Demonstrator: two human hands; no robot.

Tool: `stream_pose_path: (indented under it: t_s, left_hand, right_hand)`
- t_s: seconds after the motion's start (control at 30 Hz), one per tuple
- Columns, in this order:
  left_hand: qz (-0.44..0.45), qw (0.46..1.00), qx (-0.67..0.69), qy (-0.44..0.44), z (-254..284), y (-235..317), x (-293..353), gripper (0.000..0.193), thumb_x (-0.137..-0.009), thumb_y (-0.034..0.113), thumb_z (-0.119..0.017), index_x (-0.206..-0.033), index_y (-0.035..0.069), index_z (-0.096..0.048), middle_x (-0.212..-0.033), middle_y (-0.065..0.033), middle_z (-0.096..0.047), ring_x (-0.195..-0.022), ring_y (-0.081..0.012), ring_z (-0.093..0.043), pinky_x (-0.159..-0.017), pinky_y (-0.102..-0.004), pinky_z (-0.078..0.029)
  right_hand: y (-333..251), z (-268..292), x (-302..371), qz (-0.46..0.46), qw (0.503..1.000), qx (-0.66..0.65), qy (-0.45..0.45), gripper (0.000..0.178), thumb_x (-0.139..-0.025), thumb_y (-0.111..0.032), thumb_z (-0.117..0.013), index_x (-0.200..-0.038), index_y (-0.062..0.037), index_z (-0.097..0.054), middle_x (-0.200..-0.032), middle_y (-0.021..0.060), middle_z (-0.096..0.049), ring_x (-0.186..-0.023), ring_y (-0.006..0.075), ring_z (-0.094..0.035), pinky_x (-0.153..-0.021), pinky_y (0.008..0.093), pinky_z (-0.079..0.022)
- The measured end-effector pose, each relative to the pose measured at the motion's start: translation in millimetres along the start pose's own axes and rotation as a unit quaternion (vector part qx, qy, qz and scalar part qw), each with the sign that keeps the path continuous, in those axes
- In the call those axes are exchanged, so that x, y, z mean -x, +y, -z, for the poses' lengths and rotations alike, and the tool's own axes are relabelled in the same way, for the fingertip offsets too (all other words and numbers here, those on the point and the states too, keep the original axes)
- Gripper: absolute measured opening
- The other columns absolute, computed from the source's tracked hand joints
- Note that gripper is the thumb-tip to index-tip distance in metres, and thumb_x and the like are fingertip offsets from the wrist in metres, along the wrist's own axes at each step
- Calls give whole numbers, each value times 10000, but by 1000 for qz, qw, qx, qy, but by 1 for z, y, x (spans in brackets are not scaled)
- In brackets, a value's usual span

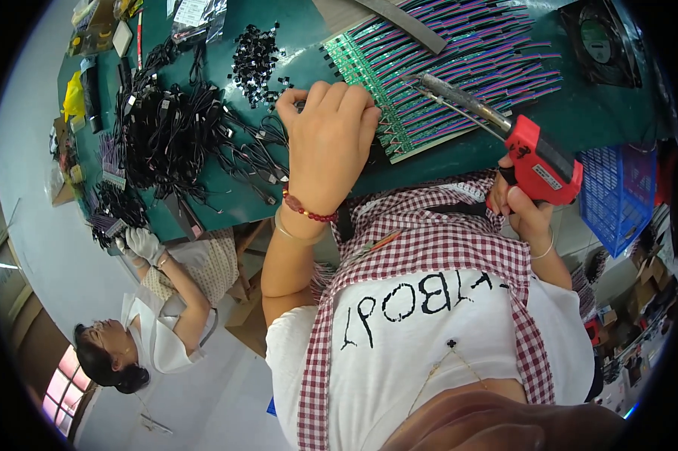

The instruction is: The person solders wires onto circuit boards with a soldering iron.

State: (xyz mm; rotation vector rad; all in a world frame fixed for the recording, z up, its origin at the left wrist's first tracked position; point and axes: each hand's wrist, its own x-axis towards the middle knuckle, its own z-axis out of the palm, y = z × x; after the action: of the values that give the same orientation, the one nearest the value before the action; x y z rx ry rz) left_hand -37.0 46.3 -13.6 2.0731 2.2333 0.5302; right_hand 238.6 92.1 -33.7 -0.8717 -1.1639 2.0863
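My left hand (327, 135), with a red bead bracelet at the wrist, lies fingers curled on the left end of a panel of green circuit boards (361, 64) with rows of purple, red and green wires (474, 56). What lies under its fingertips is hidden. My right hand (526, 210) grips a red soldering gun (542, 158) by its handle. Its long metal tip (455, 94) points up-left over the wires, close to my left hand. The panel lies on a dark green table (444, 161).
A heap of black cables (173, 128) and a pile of small black connectors (252, 56) lie left of the panel. A blue plastic basket (617, 195) stands at the right, a black fan (602, 37) above it. A co-worker's white-gloved hand (143, 244) reaches the table's left edge.
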Motion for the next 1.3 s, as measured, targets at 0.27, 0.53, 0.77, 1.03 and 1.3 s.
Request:
stream_pose_path:
  t_s: [0.27,0.53,0.77,1.03,1.3]
  left_hand:
    - [67,989,123,-54,0,2,-3,88,-710,67,-621,-760,93,-553,-724,-26,-545,-758,-211,-517,-793,-411,-321]
    - [-72,997,-40,-4,-1,4,-13,120,-701,100,-655,-769,115,-558,-748,3,-511,-745,-190,-515,-790,-402,-346]
    - [-62,997,32,14,-8,5,-15,139,-643,63,-650,-709,108,-536,-777,-2,-510,-773,-199,-502,-729,-370,-336]
    - [-7,997,69,24,-13,12,-15,119,-631,58,-635,-684,94,-533,-821,-20,-522,-797,-217,-505,-735,-370,-336]
    - [62,997,3,-40,1,11,-1,140,-773,176,-657,-848,102,-565,-884,-33,-525,-872,-224,-506,-817,-381,-313]
  right_hand:
    - [2,4,9,-50,998,33,5,453,-817,-198,-620,-1157,26,-422,-616,45,-436,-488,103,-424,-473,265,-392]
    - [-5,6,2,-18,999,18,35,451,-811,-203,-625,-1149,22,-428,-657,46,-450,-496,98,-422,-468,259,-390]
    - [-10,7,-3,52,997,-10,49,399,-833,-150,-579,-1147,53,-440,-644,49,-463,-487,90,-427,-465,240,-392]
    - [-8,11,-3,62,998,9,31,409,-850,-195,-572,-1159,32,-428,-664,41,-451,-488,81,-408,-458,235,-383]
    - [-8,11,-2,51,997,-37,52,396,-825,-120,-571,-1153,65,-450,-618,50,-458,-493,99,-437,-477,249,-396]
